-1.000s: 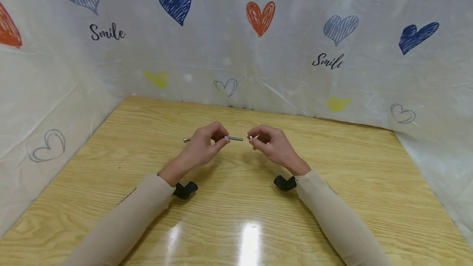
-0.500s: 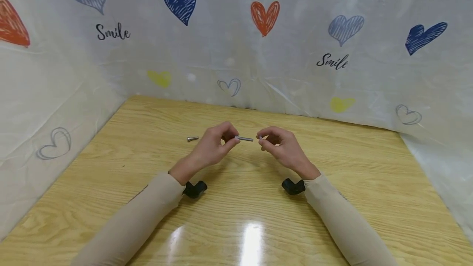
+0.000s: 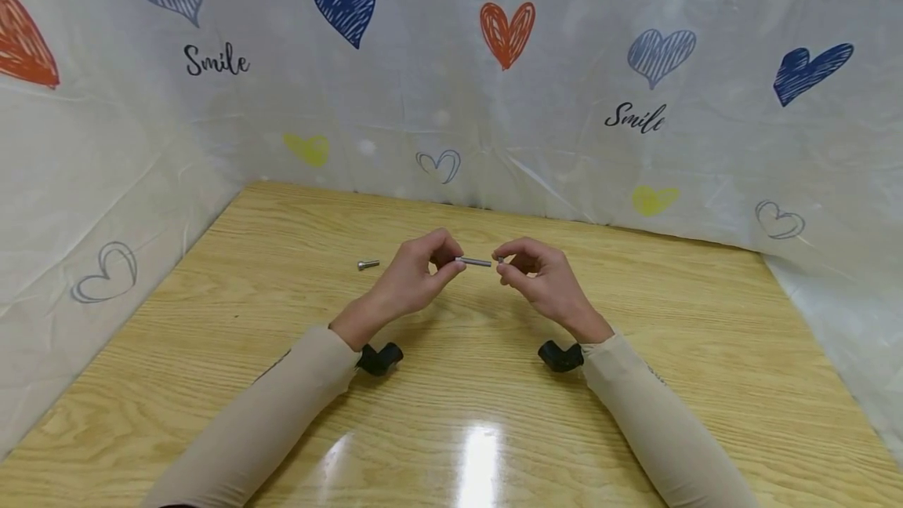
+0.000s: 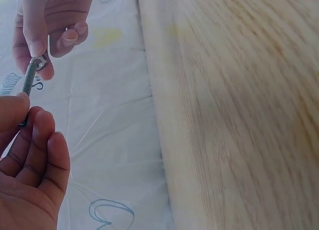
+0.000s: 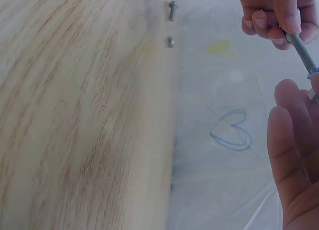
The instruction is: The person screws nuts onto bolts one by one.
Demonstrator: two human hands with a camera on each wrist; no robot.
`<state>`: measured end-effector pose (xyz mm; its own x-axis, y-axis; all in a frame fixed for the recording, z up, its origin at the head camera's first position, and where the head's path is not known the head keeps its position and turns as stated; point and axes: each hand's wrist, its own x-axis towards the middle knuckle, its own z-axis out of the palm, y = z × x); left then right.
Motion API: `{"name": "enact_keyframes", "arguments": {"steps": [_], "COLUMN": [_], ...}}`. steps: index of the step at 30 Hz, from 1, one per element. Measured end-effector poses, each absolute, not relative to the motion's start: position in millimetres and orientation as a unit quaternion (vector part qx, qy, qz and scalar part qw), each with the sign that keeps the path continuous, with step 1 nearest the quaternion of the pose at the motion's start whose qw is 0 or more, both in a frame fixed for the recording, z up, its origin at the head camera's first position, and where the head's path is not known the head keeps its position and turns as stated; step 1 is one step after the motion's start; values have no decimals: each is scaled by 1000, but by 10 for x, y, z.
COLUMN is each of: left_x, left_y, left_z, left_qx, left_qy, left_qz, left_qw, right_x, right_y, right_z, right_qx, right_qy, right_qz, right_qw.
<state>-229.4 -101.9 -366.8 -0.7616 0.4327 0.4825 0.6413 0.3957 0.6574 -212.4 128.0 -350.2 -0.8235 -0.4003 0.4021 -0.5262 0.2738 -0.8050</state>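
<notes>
Between thumb and fingers, my left hand [image 3: 412, 273] pinches a grey metal bolt [image 3: 476, 262] near one end, its threaded shaft pointing right. Facing it, my right hand [image 3: 539, 273] pinches a small metal nut [image 3: 501, 260] at the fingertips. In the head view a narrow gap separates the shaft's tip from the nut. The left wrist view has the bolt [image 4: 30, 79] lined up close to the nut [image 4: 38, 62]; whether they touch there I cannot tell. My left fingers hide the bolt's head end in the head view.
A second, shorter-looking bolt [image 3: 368, 265] lies on the wooden table [image 3: 451, 382], left of my left hand. Another nut [image 5: 170, 42] lies near that bolt in the right wrist view. A white cloth [image 3: 550, 100] printed with hearts rises behind the table.
My left hand has brought the bolt rightward, narrowing its gap to the nut. The loose bolt, partly hidden behind the left hand a second ago, now shows fully. The head view has shifted slightly.
</notes>
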Motion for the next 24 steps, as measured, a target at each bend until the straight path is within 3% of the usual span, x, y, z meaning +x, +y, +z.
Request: {"name": "enact_keyframes", "arguments": {"steps": [24], "left_x": [-2300], "left_y": [-979], "left_z": [-3693], "left_qx": [-336], "left_qy": [-817], "left_qz": [-450], "left_qw": [129], "right_x": [-2099], "right_y": [1235], "right_z": [-3514], "right_qx": [311], "right_qy": [-775], "right_qz": [546], "right_qw": [62]}}
